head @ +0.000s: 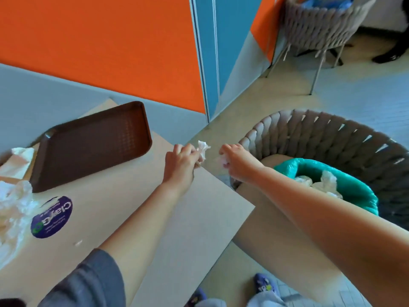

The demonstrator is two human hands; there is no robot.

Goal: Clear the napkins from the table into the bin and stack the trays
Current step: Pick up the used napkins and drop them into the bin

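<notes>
Two hands over the worktop (pixel 199 218) corner: left hand (pixel 180 166) grip grasps a crumpled napkin (pixel 202 149); right hand (pixel 238 162) grip clenches another wad (pixel 223 161), near the bin (pixel 354 185).

We hold one view only, head-mounted. It looks forward and down, close over the table (pixel 124 209) corner and floor.

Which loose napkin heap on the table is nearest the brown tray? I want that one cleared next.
The flat folded napkin at the far left edge, lying against the brown tray; the crumpled napkin pile sits nearer the camera, beside the purple sticker.
</notes>
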